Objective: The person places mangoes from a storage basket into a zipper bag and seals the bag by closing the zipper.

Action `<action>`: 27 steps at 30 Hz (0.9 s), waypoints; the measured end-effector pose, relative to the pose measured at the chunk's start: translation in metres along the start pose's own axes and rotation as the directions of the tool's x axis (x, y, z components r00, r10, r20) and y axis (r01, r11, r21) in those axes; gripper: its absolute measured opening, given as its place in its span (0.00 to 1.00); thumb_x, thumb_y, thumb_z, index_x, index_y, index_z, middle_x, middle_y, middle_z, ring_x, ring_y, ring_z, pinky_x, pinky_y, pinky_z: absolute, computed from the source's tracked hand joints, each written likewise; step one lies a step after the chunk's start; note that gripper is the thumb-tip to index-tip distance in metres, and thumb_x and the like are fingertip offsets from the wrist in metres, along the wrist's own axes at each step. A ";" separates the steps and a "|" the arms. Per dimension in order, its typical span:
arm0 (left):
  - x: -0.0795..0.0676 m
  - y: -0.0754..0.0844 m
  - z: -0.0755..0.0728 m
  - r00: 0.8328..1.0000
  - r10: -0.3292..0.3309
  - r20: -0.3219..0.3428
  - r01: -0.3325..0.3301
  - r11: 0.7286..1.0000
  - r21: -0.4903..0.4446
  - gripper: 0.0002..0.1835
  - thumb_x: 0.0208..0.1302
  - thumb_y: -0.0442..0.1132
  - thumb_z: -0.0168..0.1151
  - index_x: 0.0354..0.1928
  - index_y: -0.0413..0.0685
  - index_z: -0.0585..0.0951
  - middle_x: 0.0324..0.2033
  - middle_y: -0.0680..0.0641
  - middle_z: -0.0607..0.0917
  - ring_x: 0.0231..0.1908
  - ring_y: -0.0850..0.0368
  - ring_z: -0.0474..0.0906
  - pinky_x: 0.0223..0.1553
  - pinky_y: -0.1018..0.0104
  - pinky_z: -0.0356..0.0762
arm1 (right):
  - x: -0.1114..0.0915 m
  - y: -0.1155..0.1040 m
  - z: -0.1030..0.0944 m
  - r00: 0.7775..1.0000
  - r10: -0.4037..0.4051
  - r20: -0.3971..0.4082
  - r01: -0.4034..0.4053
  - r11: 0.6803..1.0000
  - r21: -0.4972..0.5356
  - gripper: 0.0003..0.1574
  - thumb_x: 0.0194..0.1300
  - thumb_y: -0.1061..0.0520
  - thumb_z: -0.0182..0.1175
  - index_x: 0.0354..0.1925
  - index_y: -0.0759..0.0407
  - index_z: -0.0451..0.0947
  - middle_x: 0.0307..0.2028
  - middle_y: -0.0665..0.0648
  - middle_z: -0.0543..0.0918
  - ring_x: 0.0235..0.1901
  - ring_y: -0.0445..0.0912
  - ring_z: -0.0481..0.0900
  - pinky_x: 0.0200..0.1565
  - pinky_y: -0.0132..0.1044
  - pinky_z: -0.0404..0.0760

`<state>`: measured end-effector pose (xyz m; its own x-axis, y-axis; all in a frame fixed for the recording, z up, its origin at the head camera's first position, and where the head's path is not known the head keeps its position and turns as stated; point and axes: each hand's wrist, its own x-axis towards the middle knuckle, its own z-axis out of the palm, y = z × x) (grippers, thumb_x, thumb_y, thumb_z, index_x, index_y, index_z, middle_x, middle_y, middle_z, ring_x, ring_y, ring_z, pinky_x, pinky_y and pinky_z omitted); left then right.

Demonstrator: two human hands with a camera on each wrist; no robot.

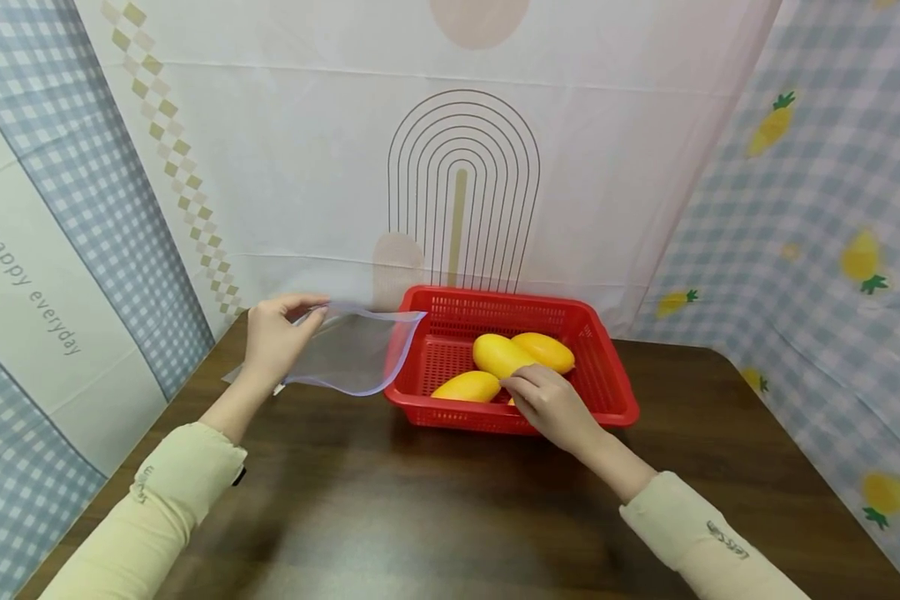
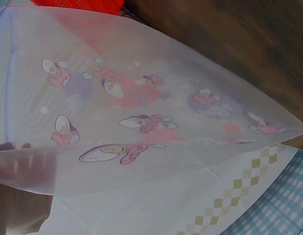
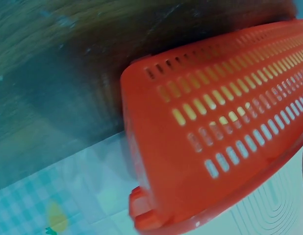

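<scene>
Head: left hand (image 1: 273, 337) pinches a translucent bag (image 1: 356, 346) by its upper edge — presumably steadying it beside the red basket (image 1: 453, 414) of yellow mangoes (image 1: 498, 356). Right hand (image 1: 557, 408) hangs over the front rim, fingers bent; grip, can't tell. Left wrist: the bag's cartoon-printed film veils the fingers. Right wrist: slotted basket wall screens the fruit.

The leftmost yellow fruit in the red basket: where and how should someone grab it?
Probably around its middle, from above, gripping across its narrower width. The leftmost fruit lies on its side, smooth and oval with no handle showing; its top is exposed, while the front wall of the red basket hides its lower front.
</scene>
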<state>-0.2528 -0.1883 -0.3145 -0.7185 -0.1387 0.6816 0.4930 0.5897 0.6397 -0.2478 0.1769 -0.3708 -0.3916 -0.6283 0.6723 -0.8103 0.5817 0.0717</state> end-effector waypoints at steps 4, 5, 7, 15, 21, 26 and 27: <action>0.002 -0.001 0.000 1.000 -0.009 0.008 0.010 0.999 -0.052 0.06 0.54 0.27 0.64 0.34 0.33 0.86 0.32 0.35 0.87 0.29 0.89 0.72 0.36 0.90 0.70 | -0.002 0.008 -0.004 1.000 0.012 0.020 -0.012 1.000 -0.009 0.16 0.44 0.65 0.74 0.35 0.61 0.83 0.32 0.55 0.84 0.34 0.47 0.81 0.41 0.41 0.83; 0.002 0.000 0.000 1.000 -0.009 0.009 0.010 0.998 -0.060 0.06 0.54 0.27 0.64 0.34 0.33 0.86 0.31 0.35 0.87 0.28 0.88 0.72 0.36 0.90 0.70 | -0.002 0.011 -0.005 0.999 0.022 0.028 -0.021 1.000 -0.012 0.15 0.45 0.64 0.73 0.35 0.60 0.83 0.32 0.55 0.85 0.34 0.47 0.81 0.41 0.41 0.83; 0.002 0.000 0.000 1.000 -0.011 0.010 0.012 0.996 -0.083 0.06 0.55 0.27 0.64 0.34 0.33 0.86 0.31 0.35 0.87 0.28 0.87 0.73 0.36 0.90 0.71 | -0.003 0.015 -0.008 0.998 0.042 0.047 -0.041 0.999 -0.012 0.15 0.45 0.64 0.73 0.35 0.60 0.84 0.32 0.55 0.84 0.34 0.47 0.81 0.41 0.41 0.84; 0.000 0.001 0.000 0.999 -0.048 0.015 0.050 0.987 -0.153 0.07 0.56 0.29 0.65 0.36 0.33 0.85 0.33 0.35 0.87 0.27 0.82 0.75 0.34 0.89 0.72 | -0.004 0.025 -0.018 0.982 0.055 0.181 -0.059 0.998 0.021 0.17 0.46 0.66 0.72 0.38 0.60 0.83 0.36 0.55 0.85 0.38 0.47 0.81 0.44 0.42 0.83; 0.000 0.002 -0.001 0.997 -0.075 0.026 0.078 0.987 -0.140 0.07 0.57 0.29 0.64 0.37 0.33 0.85 0.34 0.35 0.86 0.26 0.80 0.74 0.33 0.88 0.72 | -0.004 0.028 -0.021 0.957 0.091 0.276 -0.110 0.992 0.056 0.18 0.46 0.67 0.72 0.40 0.58 0.83 0.37 0.54 0.84 0.39 0.47 0.81 0.45 0.42 0.82; 0.001 0.008 0.001 0.996 -0.079 0.027 0.082 0.986 -0.146 0.07 0.57 0.27 0.63 0.36 0.31 0.85 0.34 0.33 0.86 0.26 0.81 0.74 0.33 0.88 0.72 | -0.003 0.032 -0.021 0.912 0.125 0.390 -0.164 0.984 0.067 0.18 0.50 0.62 0.71 0.43 0.57 0.82 0.40 0.53 0.84 0.41 0.46 0.80 0.47 0.41 0.82; 0.001 0.010 0.001 0.997 -0.079 0.024 0.082 0.985 -0.149 0.07 0.57 0.26 0.63 0.36 0.30 0.84 0.34 0.33 0.86 0.26 0.81 0.74 0.32 0.88 0.72 | -0.002 0.032 -0.021 0.902 0.136 0.410 -0.181 0.981 0.071 0.19 0.51 0.61 0.71 0.44 0.56 0.82 0.41 0.53 0.84 0.42 0.47 0.80 0.48 0.42 0.82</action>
<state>-0.2487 -0.1817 -0.3081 -0.7669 -0.1657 0.6200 0.5000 0.4513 0.7391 -0.2641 0.2080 -0.3547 -0.6424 -0.6993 0.3136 -0.7552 0.6473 -0.1035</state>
